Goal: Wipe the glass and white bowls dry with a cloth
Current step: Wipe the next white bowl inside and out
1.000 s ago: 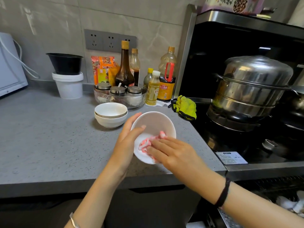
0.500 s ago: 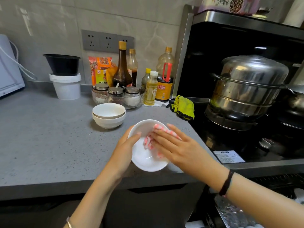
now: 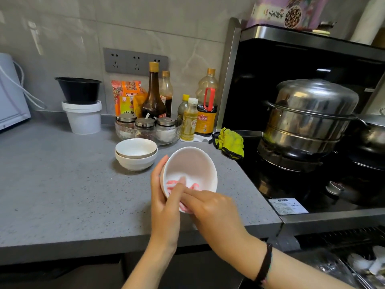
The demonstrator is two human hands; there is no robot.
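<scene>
Two stacked bowls (image 3: 135,155) sit on the table (image 3: 62,184), toward its back edge, just in front of a glass bowl (image 3: 125,134) that holds three jars (image 3: 144,123). A third white bowl (image 3: 193,163) is held tilted above the table, near its front edge. The left hand (image 3: 164,199) grips its left rim. The right hand (image 3: 214,211) clutches a pink cloth (image 3: 171,184) and presses it against the bowl's inside.

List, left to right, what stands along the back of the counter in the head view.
White appliance → white tub → glass bowl → yellow bottle → yellow cloth → steamer
</scene>
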